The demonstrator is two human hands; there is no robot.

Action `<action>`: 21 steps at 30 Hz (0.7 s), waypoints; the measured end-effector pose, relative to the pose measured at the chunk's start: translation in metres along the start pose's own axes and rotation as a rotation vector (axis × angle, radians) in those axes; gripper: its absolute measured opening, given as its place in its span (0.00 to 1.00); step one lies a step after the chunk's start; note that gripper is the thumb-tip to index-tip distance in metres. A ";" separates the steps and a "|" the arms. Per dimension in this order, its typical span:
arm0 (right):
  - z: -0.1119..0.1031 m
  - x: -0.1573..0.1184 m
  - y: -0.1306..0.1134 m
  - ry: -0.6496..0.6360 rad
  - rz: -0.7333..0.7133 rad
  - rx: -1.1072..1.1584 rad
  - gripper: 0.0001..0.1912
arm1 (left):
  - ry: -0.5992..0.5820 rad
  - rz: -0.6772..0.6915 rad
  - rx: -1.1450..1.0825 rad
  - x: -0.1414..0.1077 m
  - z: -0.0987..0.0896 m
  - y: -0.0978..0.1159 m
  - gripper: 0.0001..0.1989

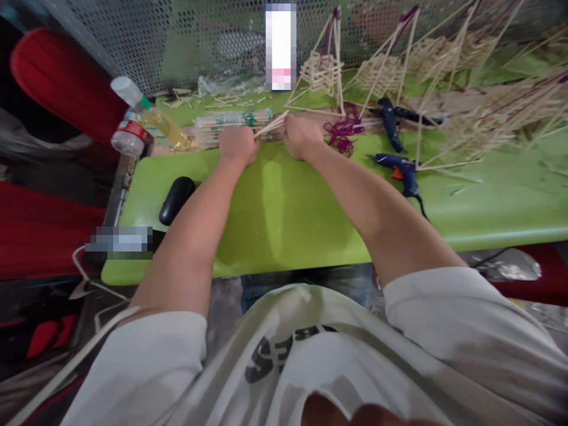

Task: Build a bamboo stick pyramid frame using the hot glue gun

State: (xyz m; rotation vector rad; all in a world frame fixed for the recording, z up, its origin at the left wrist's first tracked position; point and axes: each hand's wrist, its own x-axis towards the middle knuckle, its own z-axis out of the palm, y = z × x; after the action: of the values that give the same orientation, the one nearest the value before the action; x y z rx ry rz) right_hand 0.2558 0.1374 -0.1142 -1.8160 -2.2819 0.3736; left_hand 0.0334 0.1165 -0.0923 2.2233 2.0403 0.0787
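My left hand (238, 145) is closed around one end of a few thin wooden sticks (271, 125). Their other end reaches my right hand (303, 136), whose fingers are curled closed on them. Just behind my left hand lie clear plastic packs of wooden sticks (208, 125) with green print. A tangle of purple string (341, 131) is to the right of my right hand. Farther right, a blue glue gun (397, 167) with an orange trigger rests on the green table (284, 219), and a black glue gun (391, 124) lies behind it.
Several pyramid-like stick frames (322, 71) stand along the back and right. Short stick pieces (231, 102) are scattered near the perforated metal panel (186, 50). At left are a bottle of yellow liquid (164, 129), a clear bottle (128, 136) and a black case (176, 200).
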 end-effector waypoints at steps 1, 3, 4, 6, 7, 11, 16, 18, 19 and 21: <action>0.000 0.000 0.000 0.009 0.007 -0.025 0.24 | -0.002 -0.008 0.003 0.000 -0.002 0.001 0.37; -0.002 0.000 -0.001 0.017 0.013 -0.064 0.24 | -0.011 -0.010 0.005 -0.003 -0.007 0.002 0.40; -0.002 0.000 -0.001 0.017 0.012 -0.076 0.24 | -0.025 -0.003 0.010 -0.005 -0.011 0.002 0.43; -0.004 -0.001 -0.003 0.016 0.015 -0.089 0.24 | -0.076 0.043 0.023 -0.010 -0.020 0.002 0.46; -0.005 -0.001 -0.003 0.017 0.015 -0.093 0.24 | -0.105 0.072 0.031 -0.012 -0.025 0.001 0.47; -0.007 -0.001 -0.003 0.022 0.005 -0.098 0.25 | -0.121 0.109 0.055 -0.017 -0.034 0.001 0.49; -0.003 0.005 0.000 0.004 0.027 -0.089 0.28 | -0.090 0.066 0.082 -0.001 -0.018 0.000 0.69; 0.000 0.008 0.002 0.001 0.038 -0.086 0.28 | -0.060 0.051 0.107 0.006 -0.009 -0.001 0.73; 0.000 0.008 0.002 0.001 0.038 -0.087 0.28 | -0.028 0.043 0.117 0.009 -0.006 -0.001 0.72; -0.002 0.008 0.002 -0.005 0.035 -0.087 0.27 | 0.024 0.056 0.128 0.009 -0.003 0.000 0.65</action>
State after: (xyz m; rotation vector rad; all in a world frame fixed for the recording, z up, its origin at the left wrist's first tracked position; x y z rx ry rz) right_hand 0.2564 0.1455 -0.1134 -1.9006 -2.3068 0.2891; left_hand 0.0337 0.1256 -0.0893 2.3666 2.0494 -0.0204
